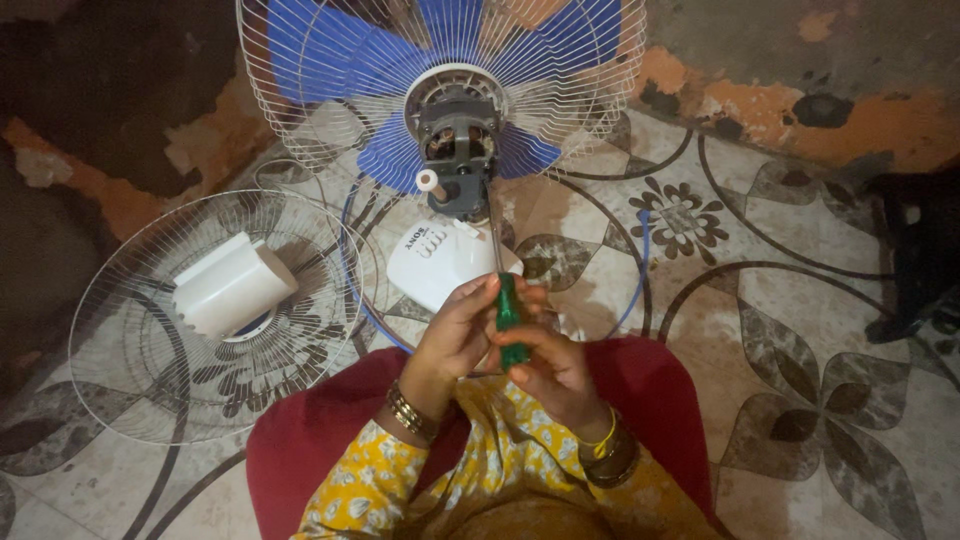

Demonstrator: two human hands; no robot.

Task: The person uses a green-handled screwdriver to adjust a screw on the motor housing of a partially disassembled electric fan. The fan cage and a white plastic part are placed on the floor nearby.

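Note:
A green-handled screwdriver (511, 318) stands upright in front of me, its thin shaft running up toward the dark motor (457, 150) of a fan. My left hand (458, 330) wraps the handle from the left near its top. My right hand (548, 368) grips the lower part of the handle. The fan has blue blades (330, 55) inside a white wire rear guard (590, 70), with the motor housing off. Its white base (430, 262) sits just beyond my hands.
A loose wire front guard (130, 330) lies on the patterned tile floor at left, with a white plastic motor cover (232, 285) resting on it. A blue cable (640, 260) loops around the base. A dark object (915, 250) stands at the right edge. A peeling wall is behind.

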